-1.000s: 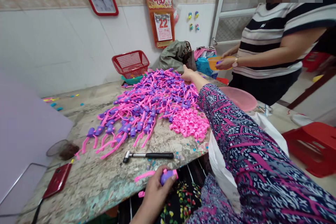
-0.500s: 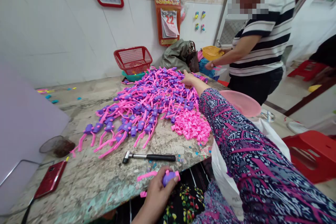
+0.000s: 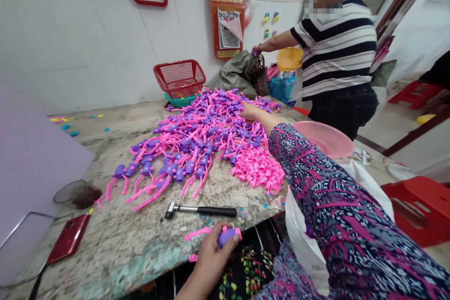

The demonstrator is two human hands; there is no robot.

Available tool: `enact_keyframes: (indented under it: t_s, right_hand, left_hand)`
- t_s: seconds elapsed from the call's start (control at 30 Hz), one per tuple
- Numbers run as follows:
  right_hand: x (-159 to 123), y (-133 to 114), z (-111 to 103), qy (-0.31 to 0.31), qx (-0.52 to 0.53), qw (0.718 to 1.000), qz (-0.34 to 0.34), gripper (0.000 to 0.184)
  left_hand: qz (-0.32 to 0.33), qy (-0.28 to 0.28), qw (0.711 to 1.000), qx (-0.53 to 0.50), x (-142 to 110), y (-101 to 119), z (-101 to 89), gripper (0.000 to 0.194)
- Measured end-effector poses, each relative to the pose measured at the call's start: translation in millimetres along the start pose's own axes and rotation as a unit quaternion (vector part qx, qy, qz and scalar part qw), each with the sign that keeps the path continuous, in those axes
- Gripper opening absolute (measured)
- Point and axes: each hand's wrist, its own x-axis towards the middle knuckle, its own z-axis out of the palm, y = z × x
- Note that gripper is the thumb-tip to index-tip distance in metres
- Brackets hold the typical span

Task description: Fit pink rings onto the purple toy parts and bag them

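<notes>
Fingers point(image 3: 215, 240) of the left hand point(image 3: 209, 260) curl closed around a chunky purple plastic piece point(image 3: 228, 236), its flat pink strap point(image 3: 197, 233) sticking out to the left, just above the counter's near edge. Across the mottled stone counter point(image 3: 105, 253), the right hand point(image 3: 250, 112), in a patterned navy-and-magenta sleeve point(image 3: 337, 206), reaches to the far side of a large tangled heap of purple-and-pink plastic pieces point(image 3: 197, 145). Its fingertips touch the heap, but whether they grip anything cannot be told from this view. A loose pile of bright pink plastic rings point(image 3: 258, 168) lies at the heap's near right, toward the counter's right edge. A black-handled steel hammer point(image 3: 200, 211) lies between heap and near edge. The work in hand looks like dealing with one piece at a time; the interlocked straps mean the next piece calls for teasing free rather than a plain lift.
</notes>
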Motion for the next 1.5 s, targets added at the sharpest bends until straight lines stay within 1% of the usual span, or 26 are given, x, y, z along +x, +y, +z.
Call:
enact_keyframes:
  t_s: [0.1,0.17,0.27,0.33,0.37,0.43,0.47,0.53,0.57,0.63,0.73,0.83,0.9,1.03,1.1,1.3,1.37,1.5]
  right_hand:
    - [-18,1,17,-0.039,0.026,0.998,-0.035,0.078]
    - [-40,4,32,-0.074,0.055,0.994,-0.06,0.069]
    - [-87,16,62,-0.138,0.111,0.98,-0.087,0.047]
    - [-126,30,85,-0.169,0.155,0.969,-0.092,0.038]
    - [-146,38,97,-0.172,0.187,0.963,-0.093,0.036]
    - [-184,55,118,-0.138,0.291,0.942,-0.097,0.03]
    - [-202,62,128,-0.13,0.327,0.931,-0.1,0.029]
    - [-233,73,144,-0.126,0.375,0.911,-0.116,0.029]
    - [-245,77,150,-0.124,0.384,0.905,-0.135,0.03]
    - [-264,79,159,-0.104,0.381,0.901,-0.178,0.032]
    - [-277,75,162,-0.069,0.353,0.904,-0.231,0.033]
    - [-280,69,160,-0.052,0.329,0.905,-0.266,0.027]
    - [-281,65,158,-0.042,0.318,0.905,-0.279,0.022]
    - [-283,57,157,-0.046,0.299,0.905,-0.299,0.021]
    - [-285,54,157,-0.052,0.29,0.905,-0.308,0.022]
    - [-286,52,158,-0.049,0.257,0.903,-0.34,0.025]
    - [-287,51,159,-0.058,0.246,0.904,-0.345,0.024]
    - [-288,52,162,-0.064,0.258,0.896,-0.356,0.023]
  left_hand:
    - [0.006,-0.015,1.0,0.007,1,2,-1.7,0.036]
    - [0.006,-0.014,1.0,-0.013,1,6,-4.1,0.037]
    - [-0.005,0.014,0.996,-0.086,1,16,-10.8,0.037]
    - [-0.025,-0.002,0.988,-0.153,1,24,-16.7,0.037]
    - [-0.038,-0.004,0.979,-0.202,2,27,-19.7,0.038]
    - [-0.054,-0.014,0.954,-0.296,5,32,-24.5,0.037]
    - [-0.06,-0.008,0.942,-0.329,6,34,-26.0,0.035]
    - [-0.076,-0.023,0.928,-0.364,7,37,-27.0,0.03]
    - [-0.077,-0.031,0.926,-0.368,6,38,-26.7,0.028]
    - [-0.077,-0.042,0.925,-0.371,4,42,-25.2,0.024]
    - [-0.081,-0.048,0.92,-0.38,1,46,-23.6,0.021]
    - [-0.092,-0.067,0.911,-0.398,-1,46,-24.6,0.021]
    - [-0.096,-0.086,0.902,-0.413,-2,44,-26.4,0.021]
    - [-0.104,-0.107,0.886,-0.44,-4,35,-31.1,0.025]
    - [-0.103,-0.106,0.889,-0.434,-6,34,-33.5,0.025]
    - [-0.087,-0.103,0.91,-0.391,-13,37,-40.9,0.024]
    - [-0.09,-0.106,0.911,-0.388,-15,37,-42.6,0.024]
    - [-0.106,-0.113,0.907,-0.392,-16,34,-44.2,0.026]
